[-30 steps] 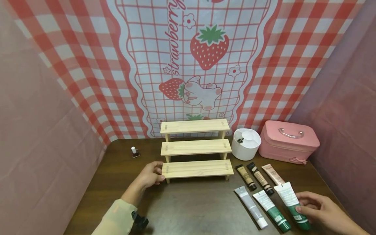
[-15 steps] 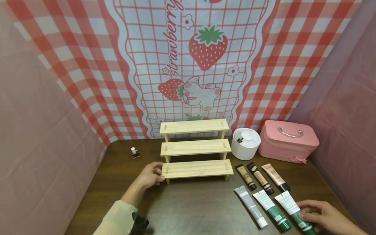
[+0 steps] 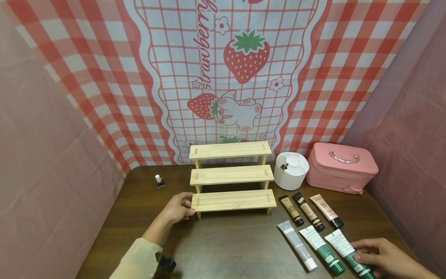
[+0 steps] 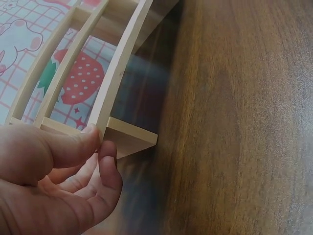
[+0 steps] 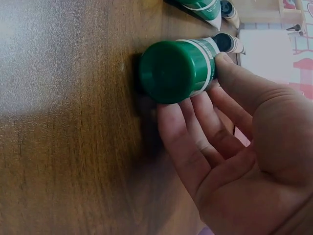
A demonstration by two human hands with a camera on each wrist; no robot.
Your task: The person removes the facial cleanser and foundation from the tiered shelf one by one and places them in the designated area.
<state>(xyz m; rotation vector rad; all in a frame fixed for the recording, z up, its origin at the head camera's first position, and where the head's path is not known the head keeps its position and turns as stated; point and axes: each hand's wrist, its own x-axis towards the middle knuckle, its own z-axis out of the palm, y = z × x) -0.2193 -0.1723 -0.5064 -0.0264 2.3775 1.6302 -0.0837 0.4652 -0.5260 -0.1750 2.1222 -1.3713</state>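
A three-tier wooden display shelf (image 3: 234, 200) stands at the middle of the table. My left hand (image 3: 178, 208) pinches the left end of its lowest board between thumb and fingers, as the left wrist view shows close up. At the front right, my right hand (image 3: 379, 254) holds a green and white squeeze tube (image 3: 343, 244) by its side, thumb on one side and fingers on the other. In the right wrist view the tube's round green cap (image 5: 168, 72) faces the camera. A second green and white tube (image 3: 322, 248) and a grey tube (image 3: 297, 245) lie beside it.
Behind them lie a gold tube (image 3: 292, 209), a beige tube with black ends (image 3: 308, 211) and a pink BB tube (image 3: 326, 209). A white round organizer (image 3: 290, 176) and a pink case (image 3: 343, 170) stand farther back. A small nail polish bottle (image 3: 160, 181) is left of the shelf.
My right hand has lowered the green and white tube toward the table's front edge, uncovering the pink tube's black cap. My left hand has stayed on the shelf.
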